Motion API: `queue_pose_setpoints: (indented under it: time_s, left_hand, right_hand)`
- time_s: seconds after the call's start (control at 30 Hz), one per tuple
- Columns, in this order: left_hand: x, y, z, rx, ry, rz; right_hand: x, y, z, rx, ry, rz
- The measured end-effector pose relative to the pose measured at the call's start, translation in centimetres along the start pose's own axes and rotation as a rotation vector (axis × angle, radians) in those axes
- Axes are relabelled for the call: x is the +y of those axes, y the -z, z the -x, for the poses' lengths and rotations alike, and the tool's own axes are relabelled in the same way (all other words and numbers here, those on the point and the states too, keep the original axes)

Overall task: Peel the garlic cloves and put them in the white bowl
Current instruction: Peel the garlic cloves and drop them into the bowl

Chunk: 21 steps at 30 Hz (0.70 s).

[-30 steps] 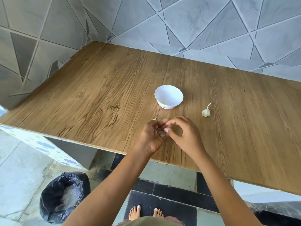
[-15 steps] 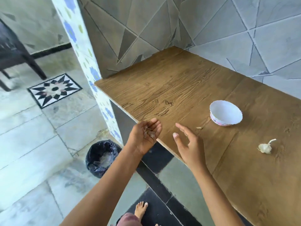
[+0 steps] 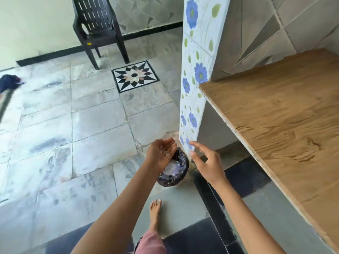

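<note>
Below, black-lined bin (image 3: 173,173) with pale scraps, under cupped left hand (image 3: 161,154); right hand (image 3: 207,164) fingers wide.

Tiled room beside a wood-grain counter (image 3: 286,121)

A dark plastic armchair (image 3: 97,28) stands by the pale wall; grey stone floor tiles (image 3: 91,125) surround a black-and-white star inlay (image 3: 135,76). A blue-flowered tiled pillar (image 3: 197,70) meets grey geometric wall tiles (image 3: 275,30).

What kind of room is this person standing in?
Probably a home kitchen or utility corner: a wooden counter set in a tiled wall, a bag-lined bin on the stone-tile floor, and a plastic chair.
</note>
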<state>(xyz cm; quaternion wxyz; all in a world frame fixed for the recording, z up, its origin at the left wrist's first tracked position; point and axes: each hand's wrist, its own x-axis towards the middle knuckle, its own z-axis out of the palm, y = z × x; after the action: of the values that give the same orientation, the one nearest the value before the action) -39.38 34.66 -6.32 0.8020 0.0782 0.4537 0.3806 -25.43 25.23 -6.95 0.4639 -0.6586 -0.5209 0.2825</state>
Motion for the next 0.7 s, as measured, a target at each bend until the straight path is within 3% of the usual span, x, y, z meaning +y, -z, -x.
queue_pose_setpoints:
  time_s: [0.33, 0.7]
  left_hand:
    - [5.0, 8.5, -22.8, 0.176, 0.154, -0.264]
    - [-8.2, 25.0, -49.5, 0.379, 0.359, -0.416]
  right_hand:
    - [12.9, -14.7, -11.9, -0.028, -0.358, 0.04]
    - [39.7, -29.0, -15.6, -0.018, -0.704, -0.113]
